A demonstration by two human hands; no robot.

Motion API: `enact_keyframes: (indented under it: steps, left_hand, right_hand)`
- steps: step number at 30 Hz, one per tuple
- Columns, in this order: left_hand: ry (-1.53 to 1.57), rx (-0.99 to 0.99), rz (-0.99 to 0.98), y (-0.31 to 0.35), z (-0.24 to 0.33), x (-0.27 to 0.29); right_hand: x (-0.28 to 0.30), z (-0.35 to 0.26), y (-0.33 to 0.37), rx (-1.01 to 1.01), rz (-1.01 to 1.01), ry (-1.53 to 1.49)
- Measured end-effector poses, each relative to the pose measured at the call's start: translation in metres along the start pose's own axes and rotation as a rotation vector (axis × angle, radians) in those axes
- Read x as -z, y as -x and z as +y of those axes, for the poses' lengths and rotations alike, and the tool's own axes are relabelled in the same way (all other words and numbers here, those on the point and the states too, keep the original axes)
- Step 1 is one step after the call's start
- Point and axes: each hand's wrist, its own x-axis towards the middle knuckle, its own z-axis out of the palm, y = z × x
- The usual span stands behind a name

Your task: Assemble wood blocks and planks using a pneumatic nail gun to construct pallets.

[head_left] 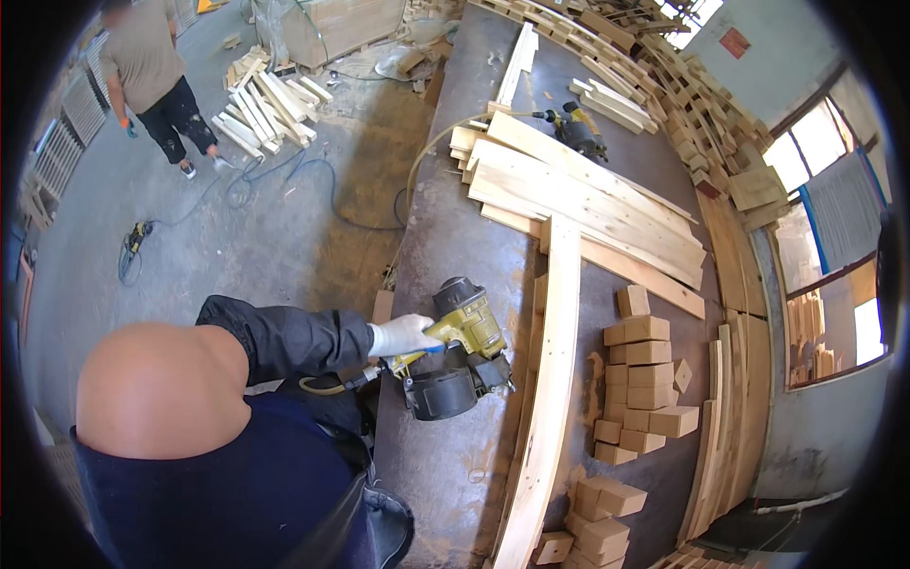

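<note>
My left hand (405, 336), in a white glove and a dark sleeve, is closed around the handle of a yellow and black nail gun (471, 324). The gun is held over the near left edge of the dark workbench (436, 493), its round black magazine toward me and its nose pointing right. An air hose (322, 387) joins the handle's end. Just right of the nose, a long pale board (555, 379) runs lengthwise along the bench. Beyond it, several wide planks (588, 204) lie in a loose stack across the bench. My right hand is out of sight.
Wooden blocks (649, 375) are piled right of the long board, with more blocks (597, 531) nearer. A second nail gun (580, 133) lies on the bench's far part. A co-worker (152, 85) stands far left near loose wood strips (265, 114). A blue hose (334, 194) trails over the floor.
</note>
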Motion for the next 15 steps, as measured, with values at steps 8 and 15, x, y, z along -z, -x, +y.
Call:
enact_keyframes:
  steps: [8, 15]
  left_hand:
    - [0.857, 0.322, -0.503, -0.022, -0.018, 0.0]
    - [0.998, 0.466, -0.634, -0.015, -0.008, -0.005]
  right_hand:
    - [0.026, -0.012, -0.005, -0.028, 0.067, 0.009]
    - [0.038, -0.013, -0.043, 0.04, 0.135, -0.015]
